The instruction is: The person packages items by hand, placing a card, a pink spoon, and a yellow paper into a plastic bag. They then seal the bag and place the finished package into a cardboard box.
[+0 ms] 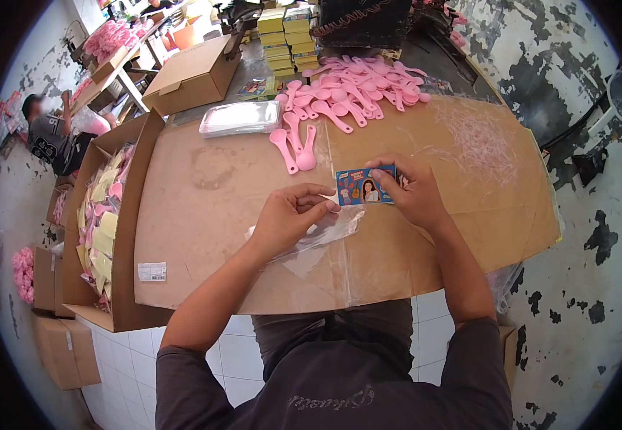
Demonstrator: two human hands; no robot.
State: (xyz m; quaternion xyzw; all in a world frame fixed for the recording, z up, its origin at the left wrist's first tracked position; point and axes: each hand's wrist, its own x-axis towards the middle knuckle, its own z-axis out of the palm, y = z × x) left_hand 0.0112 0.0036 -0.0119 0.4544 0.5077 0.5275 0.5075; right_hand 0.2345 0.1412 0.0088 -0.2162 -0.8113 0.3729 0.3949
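My right hand [409, 188] grips a blue printed card [365, 188] with pictures on it, thumb on top near its right end. Close to the card's left edge, my left hand [295, 218] has its thumb and fingers pinched on a clear plastic bag [336, 231]. The bag lies crumpled below the card, and part of it is hidden under my left hand. A few pink scoops [306, 156] rest on the cardboard just beyond my hands, in front of a larger heap of pink scoops [361, 86].
The cardboard-covered table [203, 215] bears a stack of clear bags [241, 118], stacks of yellow cards [277, 46] and a pile of thin strips [479, 140]. At the left stands an open carton [125, 279] of filled packs. A person [53, 136] sits further left.
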